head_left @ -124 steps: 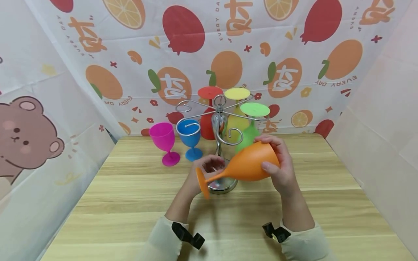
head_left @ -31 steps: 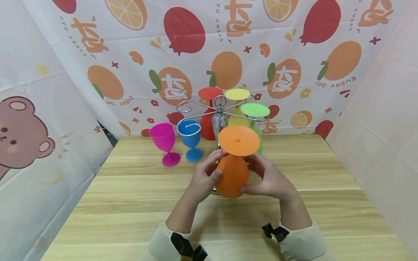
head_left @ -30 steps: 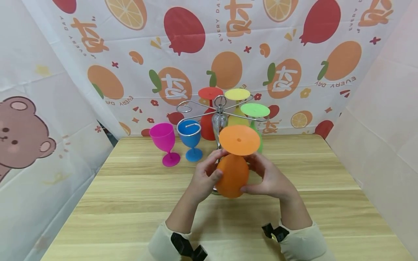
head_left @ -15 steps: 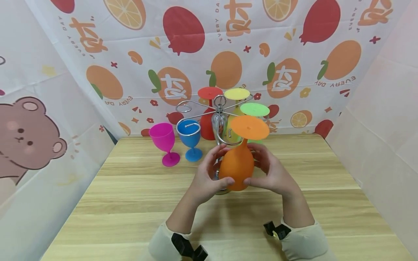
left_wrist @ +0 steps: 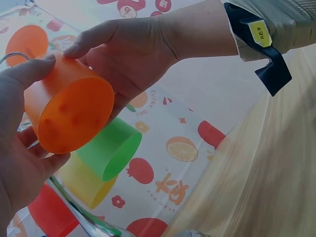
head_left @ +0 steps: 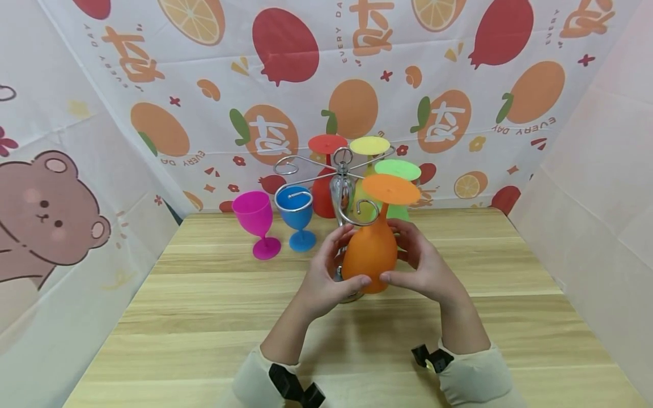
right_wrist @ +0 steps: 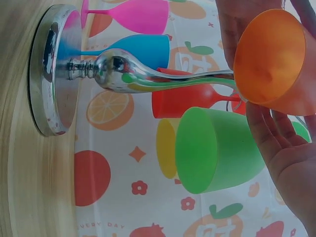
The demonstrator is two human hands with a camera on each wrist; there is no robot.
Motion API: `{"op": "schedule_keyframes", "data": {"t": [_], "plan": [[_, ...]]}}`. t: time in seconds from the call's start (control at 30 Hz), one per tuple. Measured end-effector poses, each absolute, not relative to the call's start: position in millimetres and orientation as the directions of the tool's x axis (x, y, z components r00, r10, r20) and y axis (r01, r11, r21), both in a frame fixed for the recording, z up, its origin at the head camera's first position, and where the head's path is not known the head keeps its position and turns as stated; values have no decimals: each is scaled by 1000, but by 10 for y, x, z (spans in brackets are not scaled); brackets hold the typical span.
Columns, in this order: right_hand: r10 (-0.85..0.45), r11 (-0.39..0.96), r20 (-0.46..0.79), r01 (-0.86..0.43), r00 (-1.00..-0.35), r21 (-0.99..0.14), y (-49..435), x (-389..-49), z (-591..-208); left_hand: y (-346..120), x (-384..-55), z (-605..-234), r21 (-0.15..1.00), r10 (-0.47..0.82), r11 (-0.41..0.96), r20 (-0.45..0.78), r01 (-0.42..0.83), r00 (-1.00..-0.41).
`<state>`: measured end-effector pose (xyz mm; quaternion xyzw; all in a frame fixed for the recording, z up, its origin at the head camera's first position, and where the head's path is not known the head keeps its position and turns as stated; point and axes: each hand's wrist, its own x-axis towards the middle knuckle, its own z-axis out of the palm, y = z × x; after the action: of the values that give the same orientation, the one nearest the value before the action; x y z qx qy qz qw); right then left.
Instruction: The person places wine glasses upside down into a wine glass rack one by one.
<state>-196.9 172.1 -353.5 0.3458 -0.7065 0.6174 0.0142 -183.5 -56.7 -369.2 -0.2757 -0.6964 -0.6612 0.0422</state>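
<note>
An orange goblet [head_left: 369, 255] is upside down between both hands, its round foot on top. My left hand [head_left: 322, 280] grips the bowl from the left, thumb in front. From the right my right hand [head_left: 427, 266] grips the same bowl, thumb tip near the other thumb. The stem stands at the front curled hook [head_left: 363, 220] of a silver metal rack [head_left: 342, 190]; whether it touches the hook I cannot tell. In the right wrist view the orange bowl's open mouth faces down, clear of the rack's base [right_wrist: 57, 69].
Red [head_left: 327, 144], yellow [head_left: 369, 145] and green [head_left: 398, 169] goblets hang upside down from the rack's back and right arms. A blue goblet [head_left: 302, 239] and a pink goblet [head_left: 253, 211] stand upright on the wooden table [head_left: 214, 317] at left. Printed cloth walls surround the table.
The orange goblet went from lying sideways in the right hand to upside down in both hands. Over the last second it rose and shifted slightly right, toward the front hook.
</note>
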Motion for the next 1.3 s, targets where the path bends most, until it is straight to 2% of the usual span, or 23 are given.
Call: {"op": "schedule_keyframes", "data": {"t": [0.67,0.97,1.3], "plan": [[-453,3,432,-486,-780,-874,1732,-1953,-3551,-502,-1808,-3747,884,310,-7,446,467,-840],[-421,22,413,-464,-808,-886,1705,-1928,-3535,-512,-1789,-3735,914,303,1,387,407,-871],[-352,52,403,-447,-845,-893,1627,-1924,-3559,-584,-1821,-3706,930,319,-9,352,368,-880]]}}
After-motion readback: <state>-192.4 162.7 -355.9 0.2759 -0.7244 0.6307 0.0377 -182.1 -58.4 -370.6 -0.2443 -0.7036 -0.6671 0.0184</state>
